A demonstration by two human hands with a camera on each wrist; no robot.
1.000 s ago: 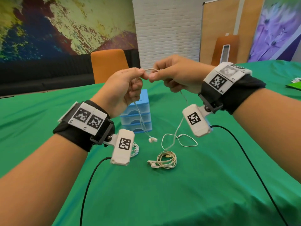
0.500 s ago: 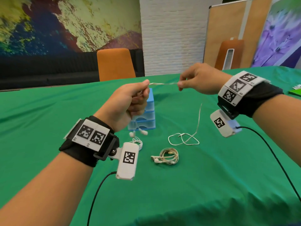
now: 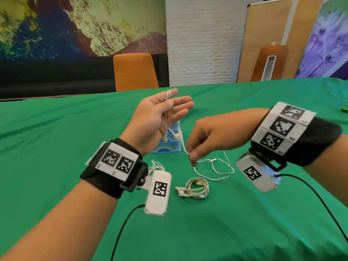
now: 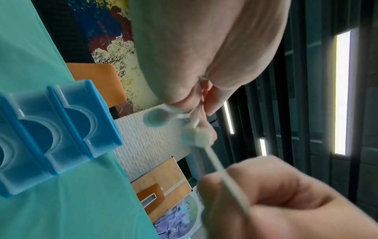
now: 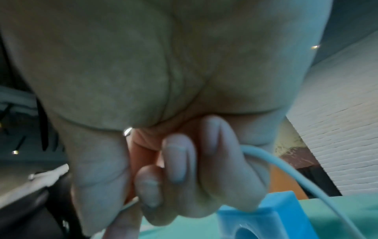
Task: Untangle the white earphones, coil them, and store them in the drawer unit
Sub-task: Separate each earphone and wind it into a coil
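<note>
My left hand [image 3: 175,102] is raised with the palm turned toward me and the fingers straight. The white earphones' cord [image 3: 168,95] is caught between its thumb and forefinger. Two earbuds [image 3: 176,136] dangle below the palm, close up in the left wrist view [image 4: 155,119]. Lower and to the right, my right hand [image 3: 192,157] pinches the same cord [image 4: 225,177] between thumb and fingertips. The rest of the cord [image 3: 214,168] lies in loose loops on the green cloth. The blue drawer unit [image 3: 165,147] stands behind my left hand, its drawers closed.
A coiled beige earphone set [image 3: 196,187] lies on the cloth in front of the hands. Another white tangle [image 3: 156,167] sits partly hidden behind my left wrist camera. An orange chair [image 3: 134,71] stands at the table's far edge.
The cord was stretched taut between both hands. Now my left hand has turned palm-in with fingers spread, and my right hand has dropped toward the table along the cord.
</note>
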